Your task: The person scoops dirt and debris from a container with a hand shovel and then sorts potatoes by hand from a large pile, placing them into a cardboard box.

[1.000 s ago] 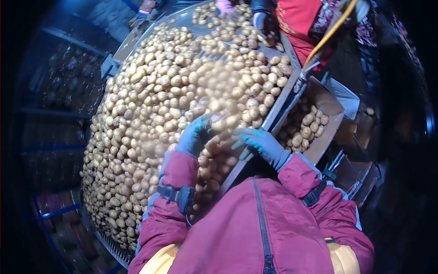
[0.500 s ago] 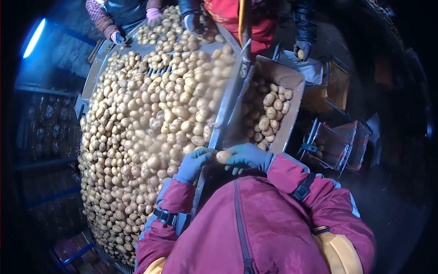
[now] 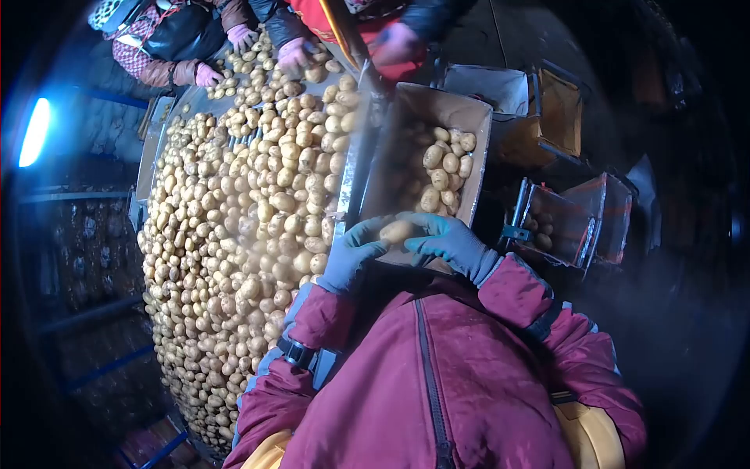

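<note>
Sorting line seen from the head camera. The left hand (image 3: 353, 256) and right hand (image 3: 447, 242), both in blue-grey gloves, meet around a single potato (image 3: 397, 230), fingers curled against it from either side. Half a second earlier the same potato sat between the hands lower down, beside the edge of the sorting surface (image 3: 353, 168); it now rests at the near lip of the cardboard box (image 3: 406, 109), which already holds a layer of potatoes. The shift suggests the picked potato is being carried off the heaped surface toward the box. Co-workers' gloved hands (image 3: 293, 55) work the far end of the pile. Further boxes (image 3: 558, 223) stand to the right, their contents dim.
</note>
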A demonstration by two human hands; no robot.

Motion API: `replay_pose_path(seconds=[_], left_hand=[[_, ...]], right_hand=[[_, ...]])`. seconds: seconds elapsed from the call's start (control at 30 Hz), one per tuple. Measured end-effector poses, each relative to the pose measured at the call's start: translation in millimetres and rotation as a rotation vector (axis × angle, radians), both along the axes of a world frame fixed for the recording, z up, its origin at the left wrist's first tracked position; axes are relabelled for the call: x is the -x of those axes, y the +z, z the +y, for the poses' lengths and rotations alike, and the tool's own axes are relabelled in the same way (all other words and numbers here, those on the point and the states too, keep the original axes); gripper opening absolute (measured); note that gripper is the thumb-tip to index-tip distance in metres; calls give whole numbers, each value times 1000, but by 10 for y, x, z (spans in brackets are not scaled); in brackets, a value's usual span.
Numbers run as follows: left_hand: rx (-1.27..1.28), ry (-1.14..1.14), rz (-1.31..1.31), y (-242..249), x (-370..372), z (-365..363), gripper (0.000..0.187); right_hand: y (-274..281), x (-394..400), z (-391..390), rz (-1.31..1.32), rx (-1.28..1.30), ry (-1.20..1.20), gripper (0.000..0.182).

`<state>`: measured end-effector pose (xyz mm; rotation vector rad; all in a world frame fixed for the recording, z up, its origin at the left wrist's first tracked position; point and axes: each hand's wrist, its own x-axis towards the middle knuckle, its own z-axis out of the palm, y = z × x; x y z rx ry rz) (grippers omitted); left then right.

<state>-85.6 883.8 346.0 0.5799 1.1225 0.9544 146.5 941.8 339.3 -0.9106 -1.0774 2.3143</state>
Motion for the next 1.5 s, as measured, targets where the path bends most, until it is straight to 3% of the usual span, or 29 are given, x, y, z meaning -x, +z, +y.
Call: replay_pose_path(seconds=[0.4, 0.6, 0.73, 0.9, 1.0, 1.1, 1.17, 1.23, 1.27, 1.3, 1.33, 1.4, 1.5], left_hand=[[-14, -49, 8, 33, -261, 91, 51], [190, 55, -177, 203, -366, 125, 42], [238, 39, -262, 35, -356, 79, 36], [301, -31, -328, 279, -467, 75, 39], [242, -186, -146, 115, -401, 26, 30], [388, -116, -108, 224, -393, 14, 22], [-131, -465, 559, 248, -321, -32, 15], [176, -210, 204, 451, -252, -77, 14], [-222, -478, 599, 439, -183, -122, 15], [279, -105, 43, 389, -148, -193, 17], [123, -201, 229, 322, -60, -265, 19], [20, -207, 310, 138, 121, -422, 21], [116, 30, 109, 15, 379, -637, 26]], right_hand=[[164, -123, -64, -86, 3, -197, 52], [163, -148, -116, -73, -13, -199, 54], [153, -155, -144, -87, -73, -213, 55], [373, -176, -88, -27, 125, -137, 57], [324, -157, -99, -40, 162, -125, 51], [226, -110, -74, -94, 95, -82, 42], [192, -69, -45, -135, 85, -36, 34], [44, 18, -29, -98, 84, 11, 33], [8, 78, -10, -39, 101, 39, 33], [-6, 147, 2, -18, 110, 60, 32], [-14, 227, 16, -27, 115, 85, 32], [-71, 406, 61, -65, 89, 131, 32], [-137, 727, 142, -129, 0, 191, 32]])
